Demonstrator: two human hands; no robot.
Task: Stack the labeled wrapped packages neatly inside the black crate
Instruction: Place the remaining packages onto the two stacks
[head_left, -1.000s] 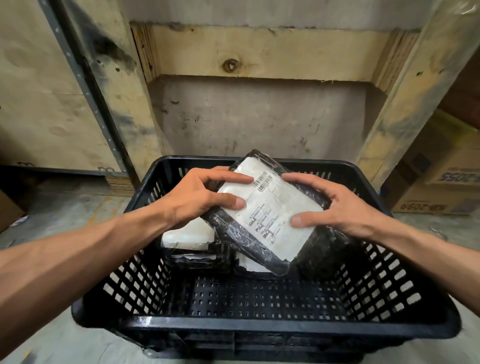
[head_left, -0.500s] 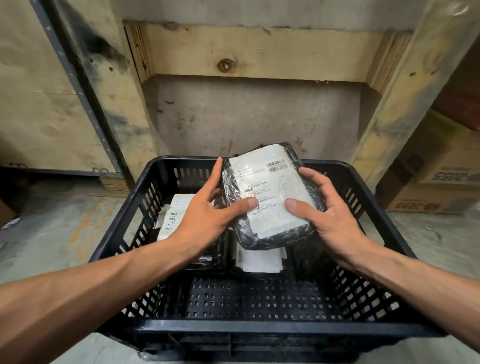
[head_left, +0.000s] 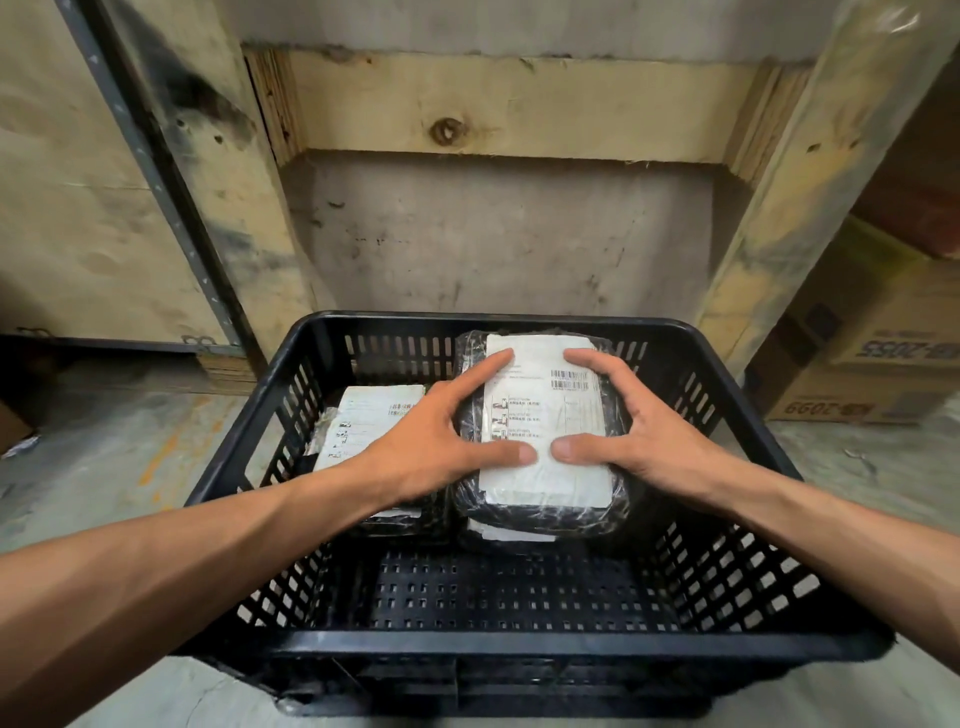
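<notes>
A black slotted crate (head_left: 524, 652) stands on the floor in front of me. At its far right lies a black-wrapped package with a white label (head_left: 545, 415), flat on top of another package whose label edge (head_left: 511, 532) shows beneath. My left hand (head_left: 436, 441) grips its left side, thumb on the label and fingers over the far edge. My right hand (head_left: 628, 431) grips the right side the same way. A second stack, topped by a labeled package (head_left: 371, 421), sits at the far left, partly hidden by my left wrist.
The near half of the crate floor (head_left: 519, 587) holds no packages. Wooden pallet-like boards (head_left: 509, 109) rise right behind the crate. Cardboard boxes (head_left: 872, 358) stand at the right on the concrete floor (head_left: 104, 441).
Both hands turned the tilted package level and lowered it onto the right stack at the back of the crate. My grip stays on both its sides.
</notes>
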